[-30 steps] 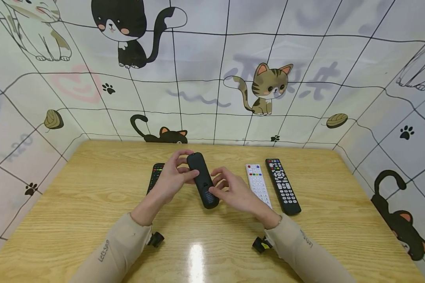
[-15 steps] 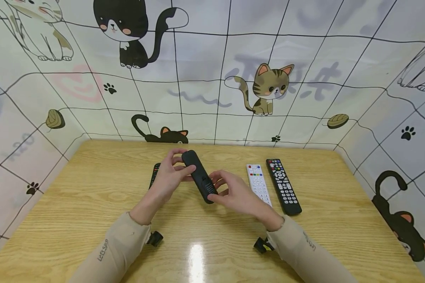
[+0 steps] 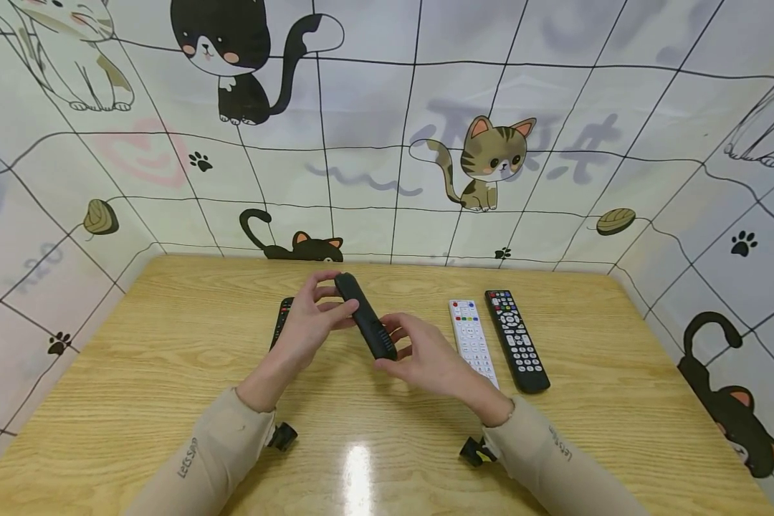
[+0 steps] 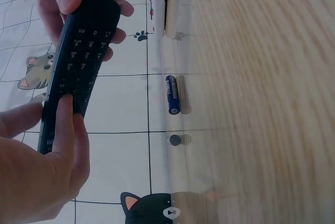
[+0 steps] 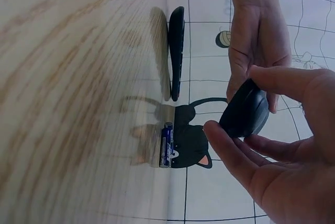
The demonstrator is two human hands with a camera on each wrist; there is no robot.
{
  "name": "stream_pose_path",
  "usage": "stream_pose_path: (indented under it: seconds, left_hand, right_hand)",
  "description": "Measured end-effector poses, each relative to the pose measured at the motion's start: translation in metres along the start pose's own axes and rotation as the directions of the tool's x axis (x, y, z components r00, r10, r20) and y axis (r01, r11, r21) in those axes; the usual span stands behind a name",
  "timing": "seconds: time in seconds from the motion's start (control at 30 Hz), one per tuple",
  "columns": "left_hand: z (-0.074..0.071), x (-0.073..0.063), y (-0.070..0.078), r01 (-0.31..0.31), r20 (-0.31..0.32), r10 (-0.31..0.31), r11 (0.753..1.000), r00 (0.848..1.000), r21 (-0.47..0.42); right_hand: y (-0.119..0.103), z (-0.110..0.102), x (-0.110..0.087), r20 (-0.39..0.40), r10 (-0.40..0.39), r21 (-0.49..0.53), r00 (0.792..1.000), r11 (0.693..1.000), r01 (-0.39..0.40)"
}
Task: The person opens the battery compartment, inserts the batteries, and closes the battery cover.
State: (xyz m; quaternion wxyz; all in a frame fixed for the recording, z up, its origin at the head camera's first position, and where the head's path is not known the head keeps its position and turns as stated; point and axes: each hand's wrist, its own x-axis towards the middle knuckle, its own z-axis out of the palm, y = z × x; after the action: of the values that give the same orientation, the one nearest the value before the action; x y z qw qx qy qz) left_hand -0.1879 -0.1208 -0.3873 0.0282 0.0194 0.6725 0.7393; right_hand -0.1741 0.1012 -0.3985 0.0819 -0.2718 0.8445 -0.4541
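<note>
Both hands hold a black remote control (image 3: 365, 317) above the table, its long side turned toward the head camera. My left hand (image 3: 306, 322) grips the far end between thumb and fingers. At the near end, my right hand (image 3: 426, 356) pinches it with thumb and fingertips. The left wrist view shows the remote's button face, with white numbers. Only its near end shows in the right wrist view. A blue battery (image 4: 172, 94) lies on the table, and another battery (image 4: 175, 140) appears end-on beside it. In the head view, the batteries are hidden behind the hands and remote.
To the right lie a white remote (image 3: 472, 340) and a larger black remote (image 3: 517, 340), buttons up. Another black remote (image 3: 282, 319) lies left, partly covered by the left hand. A cat-patterned wall (image 3: 374, 179) rises behind the wooden table (image 3: 168, 344).
The remote has shifted slightly left and rolled, so its side shows where its back faced the head camera before. My right hand's fingers have moved onto its near end.
</note>
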Motion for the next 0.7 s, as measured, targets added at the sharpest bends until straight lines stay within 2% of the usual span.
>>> stream_pose_path:
  seconds: [0.23, 0.33, 0.57, 0.7]
  left_hand:
    - [-0.002, -0.002, 0.0, -0.009, 0.07, 0.005, 0.998, 0.998, 0.066]
    - [-0.001, -0.002, -0.001, 0.002, 0.091, -0.009, 0.998, 0.996, 0.066]
    - [0.005, -0.003, -0.003, 0.01, 0.104, -0.005, 0.999, 0.995, -0.043]
    - [0.009, -0.002, -0.004, 0.006, 0.084, -0.002, 0.999, 0.996, -0.045]
  right_hand:
    - [0.004, -0.002, -0.001, 0.007, -0.008, 0.111, 1.0, 0.994, 0.007]
    - [0.004, -0.002, -0.001, 0.004, -0.018, 0.154, 1.0, 0.988, 0.018]
    - [0.003, -0.002, 0.0, 0.005, -0.004, 0.214, 1.0, 0.977, 0.002]
    - [0.004, -0.001, 0.0, 0.018, -0.004, 0.238, 1.0, 0.971, 0.0]
